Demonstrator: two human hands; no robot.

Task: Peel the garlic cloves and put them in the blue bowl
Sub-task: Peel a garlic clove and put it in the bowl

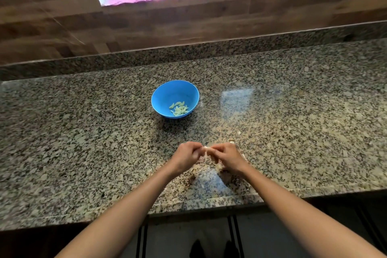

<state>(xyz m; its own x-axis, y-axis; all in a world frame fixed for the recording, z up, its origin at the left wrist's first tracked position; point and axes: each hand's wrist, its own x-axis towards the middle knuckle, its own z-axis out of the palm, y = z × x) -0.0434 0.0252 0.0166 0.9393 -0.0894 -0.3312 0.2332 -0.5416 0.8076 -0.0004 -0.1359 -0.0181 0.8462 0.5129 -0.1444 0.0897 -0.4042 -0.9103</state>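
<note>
A blue bowl (pixel 167 94) stands on the granite counter, with several peeled pale-green garlic cloves (pixel 179 108) lying in its bottom. Nearer to me, my left hand (pixel 186 156) and my right hand (pixel 226 156) meet fingertip to fingertip over the counter. Both pinch one small whitish garlic clove (pixel 205 148) between them. Most of that clove is hidden by my fingers. The hands are about a bowl's width in front of the bowl and slightly to its right.
Pale garlic skins (pixel 231 141) lie scattered on the counter (pixel 83 142) around and under my hands. A raised granite ledge and a wooden wall run along the back. The counter's front edge (pixel 205 205) is just below my wrists.
</note>
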